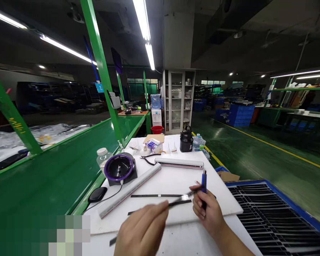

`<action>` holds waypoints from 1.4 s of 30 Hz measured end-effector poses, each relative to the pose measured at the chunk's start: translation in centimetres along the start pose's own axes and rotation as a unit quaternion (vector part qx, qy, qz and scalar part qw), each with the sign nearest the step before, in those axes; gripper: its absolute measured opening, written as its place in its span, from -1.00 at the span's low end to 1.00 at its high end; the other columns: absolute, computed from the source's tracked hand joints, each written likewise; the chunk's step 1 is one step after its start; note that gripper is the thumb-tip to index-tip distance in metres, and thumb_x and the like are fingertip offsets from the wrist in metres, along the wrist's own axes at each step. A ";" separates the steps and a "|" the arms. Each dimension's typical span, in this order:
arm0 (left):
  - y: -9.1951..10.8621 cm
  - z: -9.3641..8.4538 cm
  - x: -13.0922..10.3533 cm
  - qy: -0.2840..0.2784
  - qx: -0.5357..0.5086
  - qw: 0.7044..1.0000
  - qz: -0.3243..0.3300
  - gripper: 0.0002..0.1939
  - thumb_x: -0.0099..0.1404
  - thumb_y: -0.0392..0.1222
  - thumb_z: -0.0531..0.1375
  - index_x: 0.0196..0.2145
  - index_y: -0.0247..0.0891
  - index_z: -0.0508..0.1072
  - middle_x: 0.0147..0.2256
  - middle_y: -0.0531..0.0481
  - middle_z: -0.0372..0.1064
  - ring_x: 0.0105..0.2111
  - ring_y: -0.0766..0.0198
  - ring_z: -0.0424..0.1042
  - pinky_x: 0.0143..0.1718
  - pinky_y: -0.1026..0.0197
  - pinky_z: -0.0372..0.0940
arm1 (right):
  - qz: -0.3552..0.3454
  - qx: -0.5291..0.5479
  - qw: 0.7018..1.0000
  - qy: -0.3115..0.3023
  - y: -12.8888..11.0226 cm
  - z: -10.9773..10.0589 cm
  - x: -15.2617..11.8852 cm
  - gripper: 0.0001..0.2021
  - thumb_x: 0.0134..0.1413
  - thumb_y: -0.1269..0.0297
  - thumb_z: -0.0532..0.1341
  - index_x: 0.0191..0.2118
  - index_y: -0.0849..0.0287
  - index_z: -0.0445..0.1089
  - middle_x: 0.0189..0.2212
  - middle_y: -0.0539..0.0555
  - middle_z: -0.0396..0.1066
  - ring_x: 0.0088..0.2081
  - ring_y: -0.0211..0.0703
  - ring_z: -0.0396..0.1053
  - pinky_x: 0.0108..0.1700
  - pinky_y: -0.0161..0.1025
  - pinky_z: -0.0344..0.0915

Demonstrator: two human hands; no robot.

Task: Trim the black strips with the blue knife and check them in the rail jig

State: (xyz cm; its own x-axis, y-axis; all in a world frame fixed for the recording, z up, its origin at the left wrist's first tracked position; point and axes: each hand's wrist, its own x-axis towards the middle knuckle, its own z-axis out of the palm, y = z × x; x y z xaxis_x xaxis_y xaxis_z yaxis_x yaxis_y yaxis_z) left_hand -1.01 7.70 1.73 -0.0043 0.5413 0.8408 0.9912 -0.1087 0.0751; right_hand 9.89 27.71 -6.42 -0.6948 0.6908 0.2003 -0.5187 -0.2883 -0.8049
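My right hand [210,211] is closed around a blue utility knife [204,182], its tip pointing up. A thin black strip [182,197], partly blurred, runs between my two hands. My left hand [145,227] pinches one end of it; the other end meets the fingers of my right hand near the knife. Under the hands, more black strips lie on the white foam sheet [181,181], one dark strip [149,196] among them. Part of another strip [113,241] shows left of my left hand.
Two long white bars [130,190] [179,163] lie on the foam. Beyond are black-handled pliers [149,158], a purple-rimmed round device [119,168], a clear jar [102,155] and a black bottle [186,140]. A blue crate [272,185] of black strips stands at right.
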 end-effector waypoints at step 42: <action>-4.4 5.7 -3.3 0.040 -0.002 0.999 -0.034 -0.70 0.22 -0.50 0.20 -0.12 -0.26 0.39 -0.25 -0.05 0.52 -0.25 0.23 0.49 -0.24 0.19 0.41 | 0.013 -0.017 1.000 0.006 -1.1 -1.0 0.7 -0.71 -0.09 0.19 0.41 -0.30 0.29 0.44 -0.52 0.05 0.26 -0.70 -0.38 -0.02 -0.68 -0.44 -0.12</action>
State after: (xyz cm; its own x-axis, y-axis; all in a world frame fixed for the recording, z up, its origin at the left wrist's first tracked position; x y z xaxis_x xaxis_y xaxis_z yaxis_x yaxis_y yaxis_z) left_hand -4.61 11.16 -4.42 -0.0814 0.4797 0.8736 0.9877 -0.0784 0.1351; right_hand 10.53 29.17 -5.92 -0.7016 0.6910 0.1738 -0.4841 -0.2834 -0.8278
